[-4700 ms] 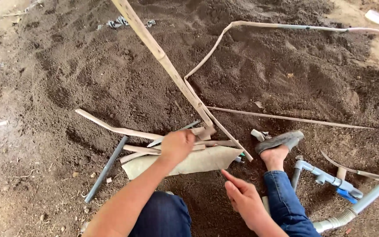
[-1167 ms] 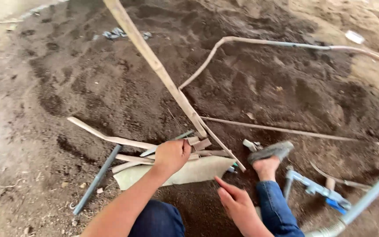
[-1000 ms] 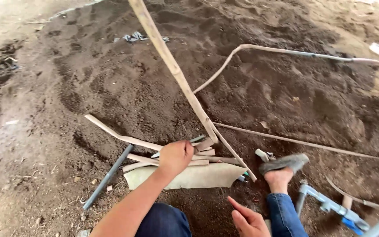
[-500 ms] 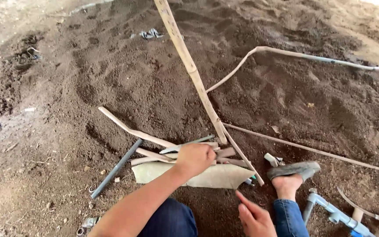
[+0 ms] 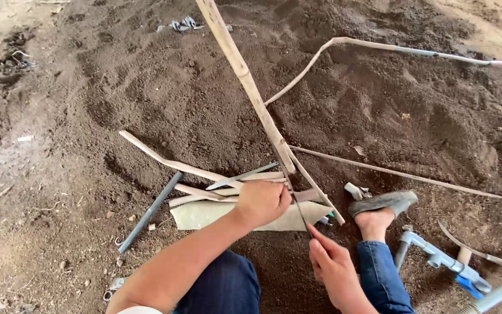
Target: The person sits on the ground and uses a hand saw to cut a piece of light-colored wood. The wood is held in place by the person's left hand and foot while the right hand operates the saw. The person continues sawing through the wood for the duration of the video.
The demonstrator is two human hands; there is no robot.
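On dark soil beside the long pale bamboo pole [image 5: 245, 81]: left hand [image 5: 261, 202] still fisted on split strips, right hand [image 5: 333, 268] newly raised, fingers [image 5: 316, 235] pinching a thin blade [image 5: 297, 203].

2 hands [image 5: 262, 202] – 1 bamboo pole [image 5: 245, 78], 1 sandal [image 5: 382, 202].

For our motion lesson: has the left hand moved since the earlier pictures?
No. The left hand stays on the sticks at the upper edge of the pale sheet; only the camera view shifted.
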